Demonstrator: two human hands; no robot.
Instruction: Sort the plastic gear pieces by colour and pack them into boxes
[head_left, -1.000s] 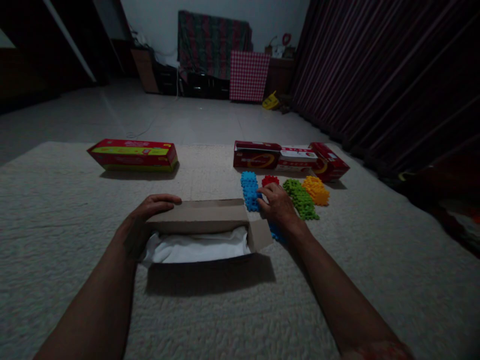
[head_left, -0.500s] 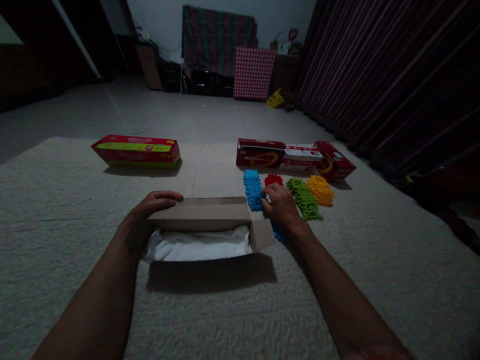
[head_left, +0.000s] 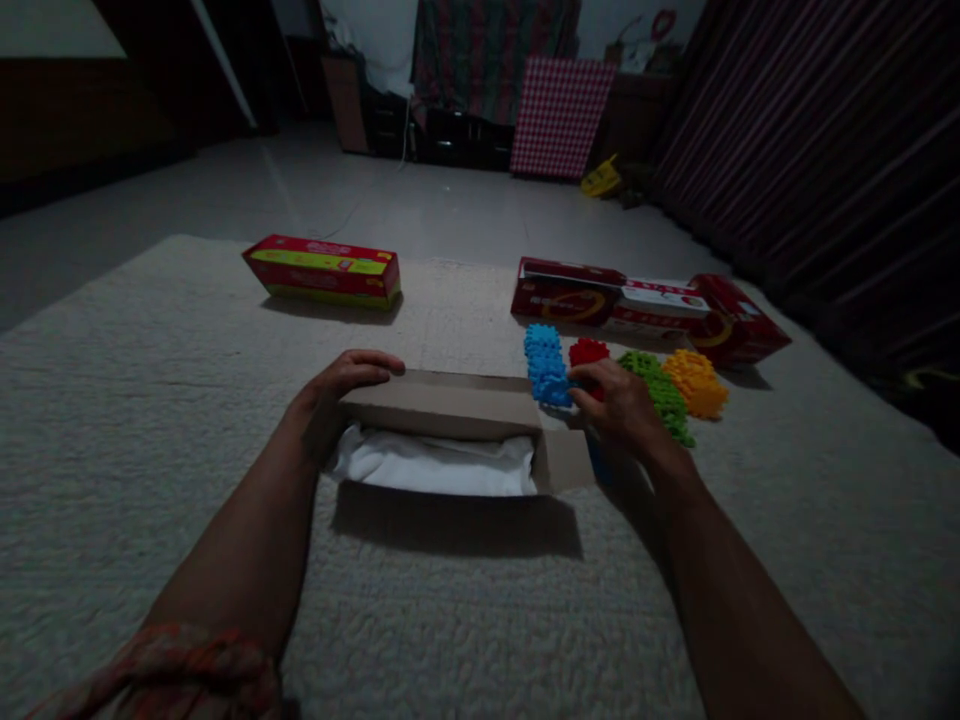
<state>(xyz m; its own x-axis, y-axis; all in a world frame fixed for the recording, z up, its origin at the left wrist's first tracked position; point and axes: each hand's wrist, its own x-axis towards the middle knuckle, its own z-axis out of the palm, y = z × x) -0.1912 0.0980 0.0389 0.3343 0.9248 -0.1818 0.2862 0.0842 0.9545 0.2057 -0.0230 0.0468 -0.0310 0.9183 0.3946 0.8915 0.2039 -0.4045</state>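
An open cardboard box (head_left: 442,400) lies in front of me, its flaps folded back and a white cloth-like lining (head_left: 439,462) inside. My left hand (head_left: 352,376) grips the box at its far left corner, fingers along the edge and thumb hidden. To the right of the box, my right hand (head_left: 621,402) pinches a blue interlocking toy piece (head_left: 556,388) at the near end of a blue row (head_left: 541,345). Red pieces (head_left: 588,350) sit just beyond that hand. Green pieces (head_left: 654,378) and orange-yellow pieces (head_left: 696,382) are grouped to its right. More blue shows beneath the wrist.
A red and yellow carton (head_left: 326,270) stands at the far left of the pale mat (head_left: 480,620). Dark red cartons (head_left: 566,293) line the far right. Beyond are a tiled floor, a cabinet with a checked cloth (head_left: 562,118), and a dark curtain (head_left: 810,150) at right.
The view has swung left and down, so everything sits farther right and higher. My right fingers now pinch a blue piece at the row's near end. My left hand stays on the box.
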